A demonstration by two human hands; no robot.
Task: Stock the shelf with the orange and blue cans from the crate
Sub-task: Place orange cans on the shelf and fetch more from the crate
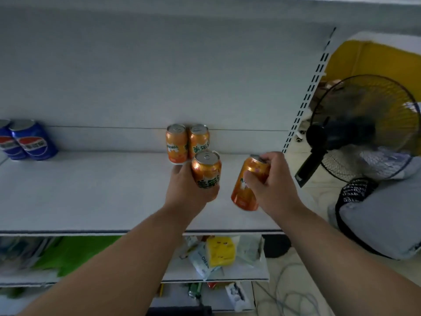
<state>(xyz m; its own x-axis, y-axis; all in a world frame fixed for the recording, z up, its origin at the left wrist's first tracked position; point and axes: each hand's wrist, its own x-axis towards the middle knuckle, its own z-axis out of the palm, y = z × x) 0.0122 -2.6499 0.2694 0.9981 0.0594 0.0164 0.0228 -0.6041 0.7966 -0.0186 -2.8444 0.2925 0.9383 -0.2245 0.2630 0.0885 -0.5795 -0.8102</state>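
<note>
My left hand grips an upright orange can over the white shelf, just in front of two orange cans standing side by side at the back wall. My right hand holds a second orange can, tilted with its top leaning right, above the shelf to the right of the first. Two blue cans stand at the shelf's far left, against the back. The crate is out of view.
A black standing fan and a grey bag with a black strap sit right of the shelf unit. Lower shelves hold a yellow pack, white packets and green items. Cables lie on the floor at the lower right.
</note>
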